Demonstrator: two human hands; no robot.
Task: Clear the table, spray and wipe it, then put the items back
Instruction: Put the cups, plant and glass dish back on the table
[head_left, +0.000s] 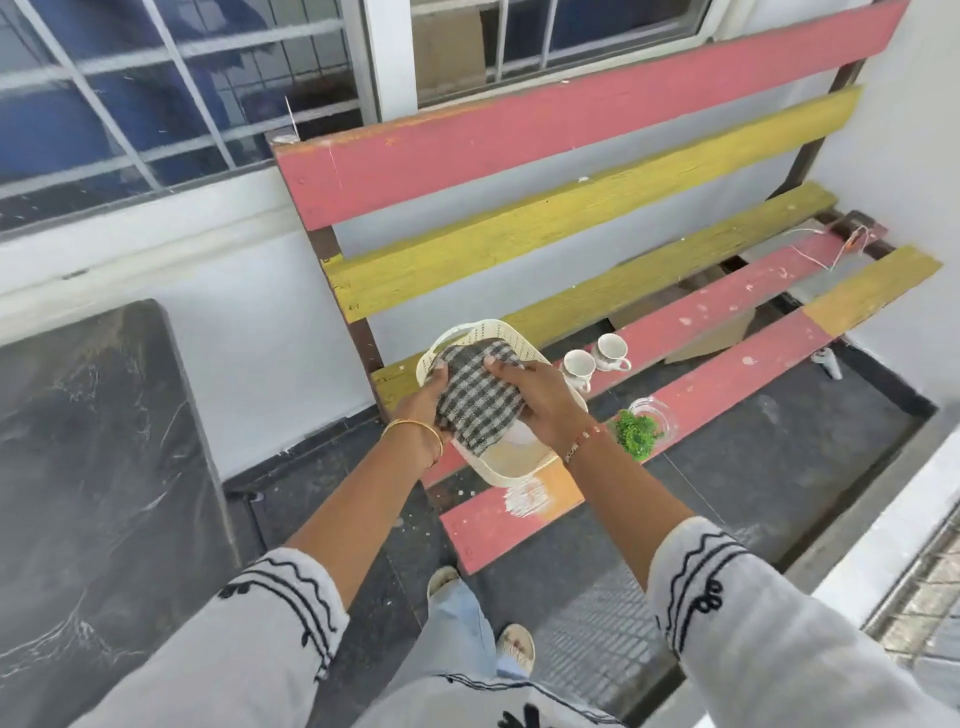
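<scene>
Both my hands hold the checked cloth (480, 400) above the cream basket (511, 462), which sits on the near end of the painted bench (571, 119) — the landmark for everything here. My left hand (423, 397) clasps the cloth's left edge, fingers curled under and thumb on top; my right hand (540, 397) presses over its right side, fingertips on the upper fold. Neither hand is spread wide: both are closed on fabric, apparently to bunch it into a pad that fits the palm for wiping.

The two white cups (595, 364) stand on a red slat just beyond the basket, touching or nearly so, and the small green plant in its clear glass dish (641, 423) sits just to the basket's right, at the bench's front edge. They seem parked there to leave the table bare. That table — the dark marbled slab (88, 467) well to the left of the bench — shows nothing on the part in view.

No spray bottle is visible near the bench; whether the basket hides one under the cloth, I cannot tell. My judgement: clearing looks done, and I stand at the bench taking up the cloth, with the wipe likely ahead.
</scene>
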